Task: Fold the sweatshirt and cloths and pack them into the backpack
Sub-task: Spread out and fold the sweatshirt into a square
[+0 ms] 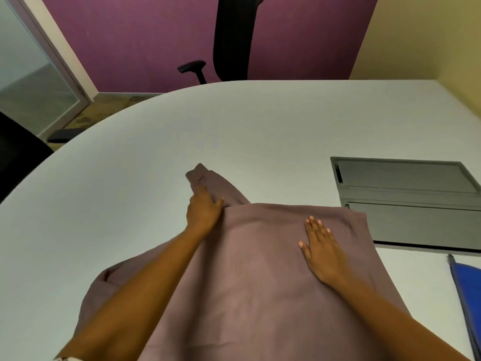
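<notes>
A mauve sweatshirt (250, 277) lies spread on the white table (156, 157), its body running from the near edge toward the middle. One sleeve (213, 183) sticks out past the far left corner of the body. My left hand (203, 209) grips that sleeve at its base, fingers curled over the cloth. My right hand (320, 246) lies flat on the sweatshirt's upper right part, fingers straight and spread. No backpack is in view.
A grey recessed cable box (406, 201) with lids sits in the table at the right. A blue cloth (468, 295) lies at the right edge. A black office chair (231, 40) stands beyond the table, another chair (18, 152) at the left.
</notes>
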The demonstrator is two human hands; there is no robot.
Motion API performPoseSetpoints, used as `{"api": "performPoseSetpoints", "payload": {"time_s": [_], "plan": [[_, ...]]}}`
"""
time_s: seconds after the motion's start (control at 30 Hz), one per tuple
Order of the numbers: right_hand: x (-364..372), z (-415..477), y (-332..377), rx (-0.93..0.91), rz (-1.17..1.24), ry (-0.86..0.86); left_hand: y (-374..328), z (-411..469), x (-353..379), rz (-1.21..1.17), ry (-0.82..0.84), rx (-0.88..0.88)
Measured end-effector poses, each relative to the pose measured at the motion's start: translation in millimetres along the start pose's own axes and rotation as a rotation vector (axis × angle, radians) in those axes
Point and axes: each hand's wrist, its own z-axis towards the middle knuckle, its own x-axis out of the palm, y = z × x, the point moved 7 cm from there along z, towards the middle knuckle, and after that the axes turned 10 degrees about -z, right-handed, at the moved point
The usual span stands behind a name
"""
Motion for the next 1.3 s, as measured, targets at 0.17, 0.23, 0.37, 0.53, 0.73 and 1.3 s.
{"api": "performPoseSetpoints", "payload": {"time_s": [0.17, 0.23, 0.37, 0.53, 0.73, 1.3], "plan": [[7, -1, -5, -0.003, 0.022, -0.032, 24, 0, 26, 0.063, -0.004, -0.255], [7, 0, -6, -0.006, 0.028, -0.066, 25, 10, 30, 0.038, -0.009, -0.279], [7, -4, -9, -0.006, 0.04, -0.132, 33, 31, 31, -0.034, -0.039, -0.249], [5, -7, -16, -0.007, 0.033, -0.176, 39, 81, -26, -0.189, -0.223, -0.204], [6, -5, -18, 0.016, 0.028, -0.201, 25, 98, -77, -0.367, -0.356, -0.164], [6, -2, -23, 0.008, 0.0, -0.239, 66, 80, 22, 0.385, 0.354, -0.152]]}}
